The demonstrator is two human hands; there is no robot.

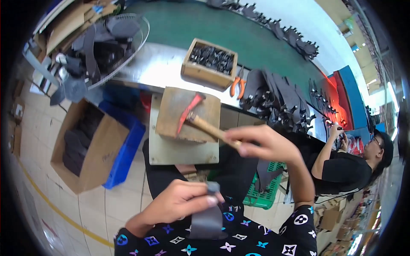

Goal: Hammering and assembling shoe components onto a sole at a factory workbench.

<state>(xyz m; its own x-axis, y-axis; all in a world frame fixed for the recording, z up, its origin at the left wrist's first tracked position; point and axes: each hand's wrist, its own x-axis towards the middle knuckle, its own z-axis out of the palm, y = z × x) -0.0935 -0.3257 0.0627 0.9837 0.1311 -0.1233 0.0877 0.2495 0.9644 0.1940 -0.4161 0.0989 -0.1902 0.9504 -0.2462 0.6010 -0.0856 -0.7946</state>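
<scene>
My right hand [268,146] is closed round the wooden handle of a hammer [206,127]. The hammer's red head lies over the top of a square wooden block [167,116], which rests on a pale metal plate [183,154] in front of me. Close to my body, my left hand [181,199] pinches a dark grey flat strap-like piece [206,222]. The broad end of that piece hangs down against my patterned shirt, and a small grey end sticks up past my fingers.
Beyond the block stand a wooden box [205,73] of small black parts and orange-handled pliers [237,87]. Dark strap pieces [273,91] pile up to the right. A cardboard box [96,149] and blue crate [128,149] stand left. A green basket [267,194] and a co-worker [347,173] are right.
</scene>
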